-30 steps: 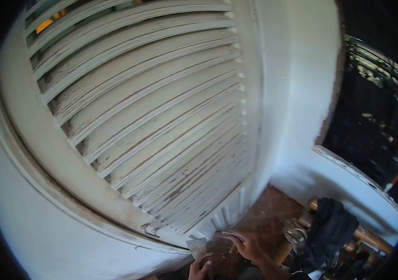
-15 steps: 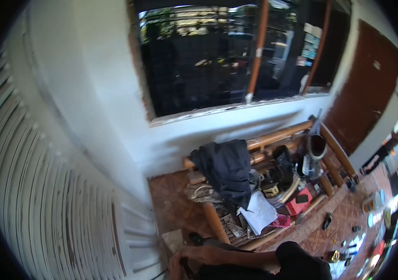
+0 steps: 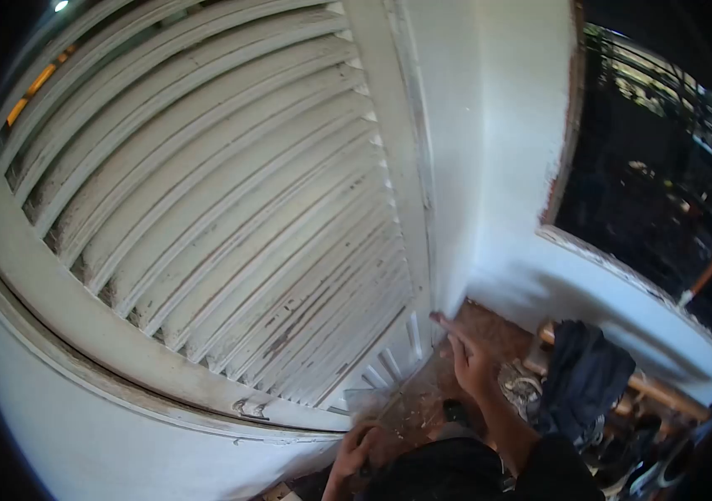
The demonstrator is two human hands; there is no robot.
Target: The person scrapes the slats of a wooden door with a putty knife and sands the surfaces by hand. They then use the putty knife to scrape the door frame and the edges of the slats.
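My left hand is closed at the bottom centre, below the lower edge of the white louvred door. Part of a dark-handled tool shows in its fist; the rest is covered by the fingers. Just beyond the knuckles is a pale, flat, squarish piece. My right hand is raised to the right of it, holding nothing visible. One finger stretches towards the door's right edge, near the corner with the white wall. Peeling, stained paint marks the slats.
A bamboo bench stands at the right with a dark cloth draped over it and clutter beyond. Above it is a dark window with a rough frame. Brown floor tiles show in the corner.
The view has swung left, so the louvred door now fills the middle and the bench lies at the right. My hands, close together before, are now apart, the right one reaching out.
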